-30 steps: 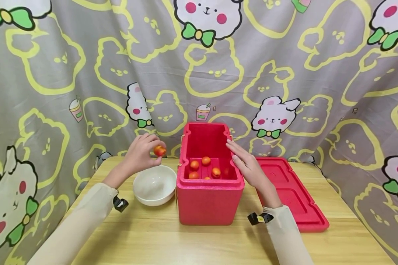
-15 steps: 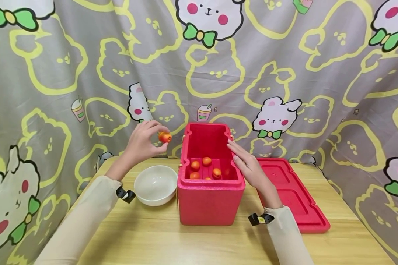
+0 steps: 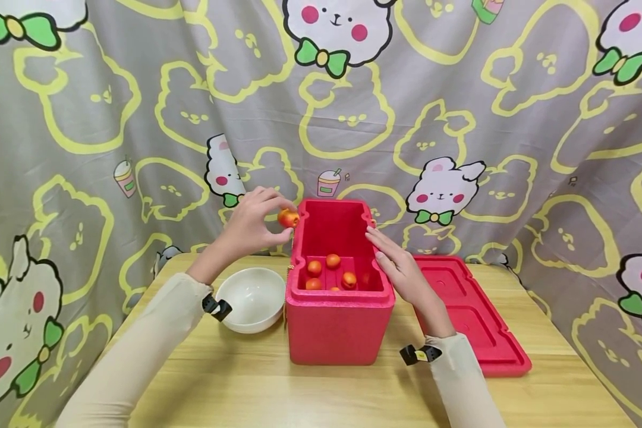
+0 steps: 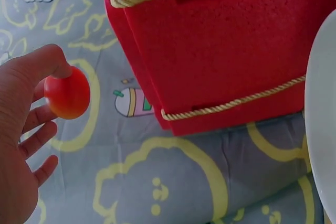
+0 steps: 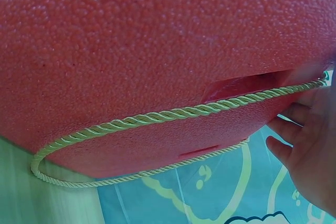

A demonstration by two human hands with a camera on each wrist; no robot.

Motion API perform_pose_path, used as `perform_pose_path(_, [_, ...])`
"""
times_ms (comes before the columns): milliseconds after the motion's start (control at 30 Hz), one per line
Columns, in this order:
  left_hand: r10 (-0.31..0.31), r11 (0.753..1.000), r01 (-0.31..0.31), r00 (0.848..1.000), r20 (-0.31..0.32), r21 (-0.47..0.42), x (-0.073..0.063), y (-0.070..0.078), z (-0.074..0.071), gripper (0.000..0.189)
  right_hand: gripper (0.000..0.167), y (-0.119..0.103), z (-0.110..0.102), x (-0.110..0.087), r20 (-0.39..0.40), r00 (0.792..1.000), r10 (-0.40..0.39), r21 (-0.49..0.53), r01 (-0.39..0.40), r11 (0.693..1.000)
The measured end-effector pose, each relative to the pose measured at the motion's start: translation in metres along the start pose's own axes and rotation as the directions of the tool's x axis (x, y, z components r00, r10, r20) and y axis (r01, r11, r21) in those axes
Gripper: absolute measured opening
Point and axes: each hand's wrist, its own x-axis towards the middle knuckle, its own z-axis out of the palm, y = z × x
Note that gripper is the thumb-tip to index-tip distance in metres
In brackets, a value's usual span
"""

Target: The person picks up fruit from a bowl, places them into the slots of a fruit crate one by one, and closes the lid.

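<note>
My left hand [image 3: 250, 224] pinches a small, round orange-red fruit [image 3: 288, 218] between thumb and fingers. It is level with the left rim of a deep red foam box [image 3: 339, 330], toward the back. The left wrist view shows this fruit [image 4: 68, 93] as smooth and shiny, beside the box's roped side. Inside the box several similar fruits [image 3: 349, 279] lie on the bottom, one mostly hidden by the front wall. My right hand [image 3: 400, 270] rests with fairly straight fingers along the box's right rim; in the right wrist view part of this hand [image 5: 315, 156] shows past the rope.
A white bowl [image 3: 251, 300] stands left of the box, below my left forearm. The red lid [image 3: 471, 321] lies flat on the wooden table [image 3: 278, 392] to the right. Gold rope [image 5: 157, 118] loops along the box's side. A patterned curtain [image 3: 257, 119] hangs behind.
My left hand has risen from above the bowl and moved right to the box's left rim, still holding the fruit. My right hand has stayed on the right rim.
</note>
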Motion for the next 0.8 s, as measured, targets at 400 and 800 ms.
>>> perform_pose_path(400, [0.024,0.998,-0.021,0.999,0.048,-0.064,0.003,0.006,0.006,0.033,0.052,0.0,0.0,0.002,0.008,1.0,0.003,-0.017,-0.003,1.0])
perform_pose_path(800, [0.133,0.991,-0.13,0.988,0.076,-0.042,0.012,0.013,0.012,0.028,0.05,0.001,0.001,0.0,-0.007,1.0,0.001,-0.032,-0.001,0.999])
